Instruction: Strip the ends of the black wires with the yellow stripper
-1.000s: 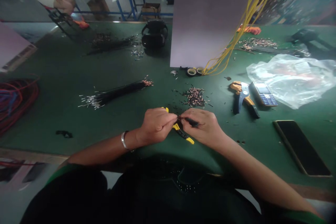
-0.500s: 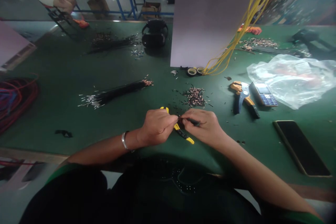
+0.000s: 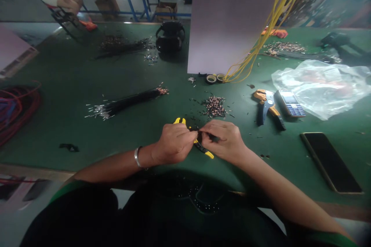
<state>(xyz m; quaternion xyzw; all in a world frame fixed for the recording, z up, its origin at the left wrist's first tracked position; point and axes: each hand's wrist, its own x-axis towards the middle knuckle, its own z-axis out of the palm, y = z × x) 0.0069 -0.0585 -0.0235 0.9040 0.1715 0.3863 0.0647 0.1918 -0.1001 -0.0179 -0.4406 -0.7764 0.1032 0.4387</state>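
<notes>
My left hand (image 3: 177, 142), with a metal bangle at the wrist, is closed, thumb and fingertips pressed together. Almost touching it, my right hand (image 3: 222, 136) is curled in a pinch. Whatever small thing lies between the fingertips is dark and too small to name. Beneath the hands is a yellow-and-black hand tool (image 3: 208, 153); its middle is hidden, and I cannot tell whether the left hand grips it. Just beyond the fingers lies a heap of small copper-coloured terminals (image 3: 215, 107). A bundle of black wires (image 3: 130, 101) with bare metal ends rests to the left.
To the right are an orange-and-black wire stripper (image 3: 268, 106), a keypad phone (image 3: 291, 103), a smartphone (image 3: 332, 163) and a clear plastic bag (image 3: 324, 87). Tape rolls (image 3: 211, 79) sit by a pale panel (image 3: 228, 19) with yellow wires (image 3: 272, 31). Coiled red wires (image 3: 20, 112) lie left.
The yellow end of the tool beyond my left hand shows wider than before. The dark piece seen in my right palm is less visible. Both hands stay nearly in place.
</notes>
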